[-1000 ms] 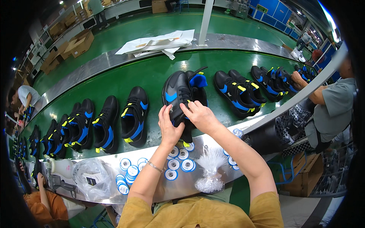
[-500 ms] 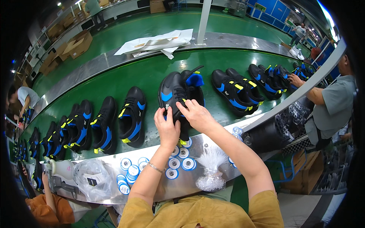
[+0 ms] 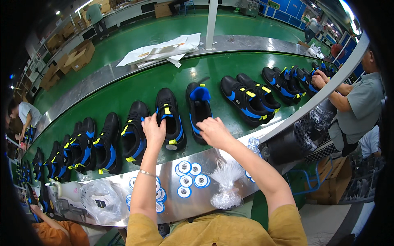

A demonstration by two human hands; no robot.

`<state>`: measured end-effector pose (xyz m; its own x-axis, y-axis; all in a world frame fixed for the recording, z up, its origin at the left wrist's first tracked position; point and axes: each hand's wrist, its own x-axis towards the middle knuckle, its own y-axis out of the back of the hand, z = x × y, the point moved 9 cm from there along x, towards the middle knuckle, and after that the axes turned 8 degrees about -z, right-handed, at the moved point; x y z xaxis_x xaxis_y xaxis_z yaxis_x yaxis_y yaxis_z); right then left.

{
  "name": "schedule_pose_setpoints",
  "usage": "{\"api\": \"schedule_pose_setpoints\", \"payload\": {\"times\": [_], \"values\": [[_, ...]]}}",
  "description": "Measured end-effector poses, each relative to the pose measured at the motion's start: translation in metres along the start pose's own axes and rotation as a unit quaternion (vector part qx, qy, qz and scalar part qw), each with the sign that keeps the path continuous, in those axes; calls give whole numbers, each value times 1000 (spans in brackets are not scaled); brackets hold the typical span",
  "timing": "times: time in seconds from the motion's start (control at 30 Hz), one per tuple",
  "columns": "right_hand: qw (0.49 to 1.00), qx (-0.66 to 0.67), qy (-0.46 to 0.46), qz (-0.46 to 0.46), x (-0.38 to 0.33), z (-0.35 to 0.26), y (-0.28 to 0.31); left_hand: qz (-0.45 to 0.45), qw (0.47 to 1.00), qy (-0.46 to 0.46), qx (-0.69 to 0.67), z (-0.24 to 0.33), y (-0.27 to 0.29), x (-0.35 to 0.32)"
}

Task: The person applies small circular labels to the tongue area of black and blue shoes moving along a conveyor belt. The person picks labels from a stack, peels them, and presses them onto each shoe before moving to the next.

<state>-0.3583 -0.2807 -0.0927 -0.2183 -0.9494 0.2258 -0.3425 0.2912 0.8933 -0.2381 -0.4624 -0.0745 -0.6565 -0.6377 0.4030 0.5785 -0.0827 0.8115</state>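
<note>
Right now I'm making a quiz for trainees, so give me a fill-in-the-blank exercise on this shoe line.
1. The left hand and right hand each rest on a black and ____ shoe.
2. The shoes stand on a ____ belt.
3. The round stickers lie on a ____ ledge.

Missing words: blue; green; metal

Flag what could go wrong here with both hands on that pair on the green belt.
1. The left hand and right hand rest on one black-and-blue shoe each; the neighbouring shoe lies close, so it could get nudged askew.
2. The forearms cross the round blue-and-white stickers and the clear plastic bundle on the steel ledge; pulling back might sweep them off.
</note>
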Motion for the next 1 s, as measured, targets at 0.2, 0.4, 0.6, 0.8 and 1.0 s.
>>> {"api": "schedule_pose_setpoints", "payload": {"times": [0.2, 0.4, 0.6, 0.8, 1.0], "values": [[943, 159, -149, 251, -4, 55, 45, -84, 964, 8, -253, 79, -17, 10], [933, 228, -170, 219, 21, 74, 5, -114, 957, 69, -257, 60, -88, 16], [949, 213, -105, 206, 26, 75, 3, -129, 875, 145, -444, 40, -101, 11], [977, 131, -104, 133, 38, 46, 23, -107, 900, 128, -403, 33, -100, 5], [983, 111, -96, 110, 51, 32, 19, -132, 915, 55, -378, 54, -98, 2]]}}
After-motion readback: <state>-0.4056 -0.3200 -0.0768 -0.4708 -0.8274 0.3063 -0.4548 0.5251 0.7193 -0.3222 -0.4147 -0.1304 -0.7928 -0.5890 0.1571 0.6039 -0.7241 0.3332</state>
